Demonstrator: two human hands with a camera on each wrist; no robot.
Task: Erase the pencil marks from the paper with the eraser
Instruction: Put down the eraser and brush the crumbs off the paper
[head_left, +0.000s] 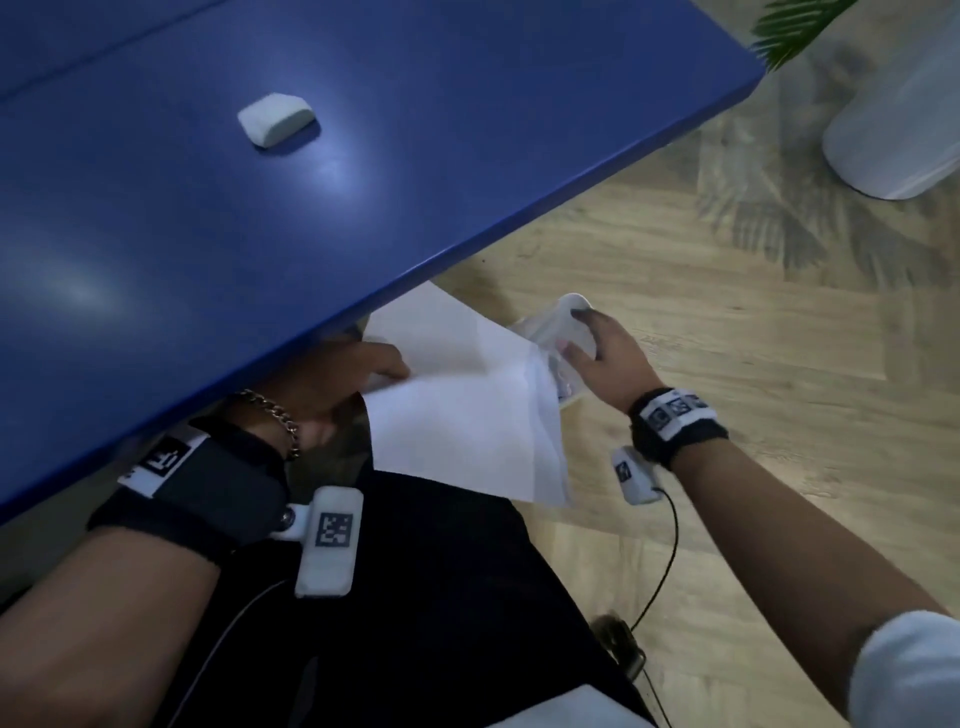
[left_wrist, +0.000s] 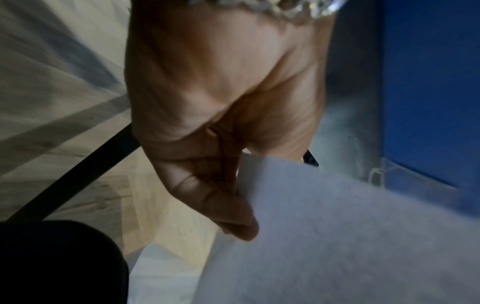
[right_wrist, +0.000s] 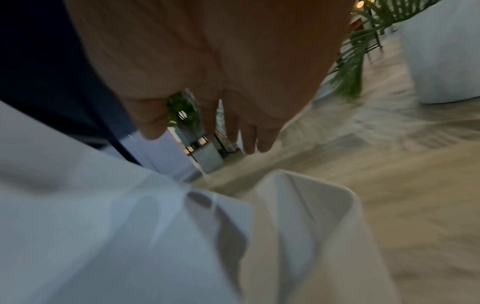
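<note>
- Two hands were in view, both below the counter's near edge.
- Left hand (head_left: 332, 384) sat partly under the counter edge, at about 9 o'clock from the paper (head_left: 457, 410); in the left wrist view its thumb and curled fingers (left_wrist: 233, 216) pinched the sheet's edge (left_wrist: 337, 236).
- Right hand (head_left: 605, 358) hung at 3 o'clock from the paper, over a white bin (head_left: 563, 332) lined with a thin plastic bag; its fingers reached down, loosely spread, and touched the bin's rim. Whether they gripped the rim, I could not tell. From the right wrist view the fingers (right_wrist: 249, 131) pointed downward above the bin's opening (right_wrist: 324, 205), and nothing showed between them.
- One sheet of paper was visible: white, thin, bent into a shallow fold, held in the air above the person's dark lap and tilted toward the bin. No pencil marks could be made out on it.
- One eraser (head_left: 276, 118) lay alone on the counter, at 11 o'clock from the paper and well apart from both hands. It was a white, chalky block with rounded, worn corners.
- One counter (head_left: 467, 156): flat, glossy blue, with a straight edge and soft light reflections.
- One bin: white, a rounded rectangle at the mouth, its clear liner crinkled.
- Floor (head_left: 779, 415) was pale wood planking.
- One large white planter (head_left: 898, 119) with a smooth, curved wall stood on the floor at 1 o'clock from the paper, green fronds (head_left: 795, 28) beside it.
- Each wrist carried a dark band with a small white camera block; the left wrist also wore a metal chain bracelet (head_left: 275, 415).
</note>
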